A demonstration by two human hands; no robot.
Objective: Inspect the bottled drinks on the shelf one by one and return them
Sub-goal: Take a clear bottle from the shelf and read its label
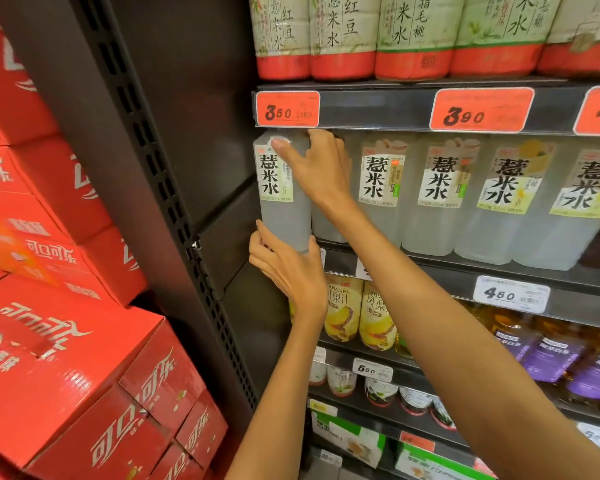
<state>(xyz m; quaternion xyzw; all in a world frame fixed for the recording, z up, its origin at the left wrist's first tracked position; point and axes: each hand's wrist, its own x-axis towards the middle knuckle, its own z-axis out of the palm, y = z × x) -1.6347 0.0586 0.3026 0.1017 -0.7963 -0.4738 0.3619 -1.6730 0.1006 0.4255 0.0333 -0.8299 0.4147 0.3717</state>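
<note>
The right hand grips the top of a pale bottle at the shelf edge; the left hand cups its base, fingers curled around it.

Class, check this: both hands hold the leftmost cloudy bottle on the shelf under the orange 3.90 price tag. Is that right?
Not quite. In the head view the tag above that bottle reads 3.50; the 3.90 tag is further right. The left hand and right hand do hold it.

From my remote seat I see only two bare forearms, no sleeves, and behind the fingers of my left hand and right hand nothing worn at either wrist
</note>
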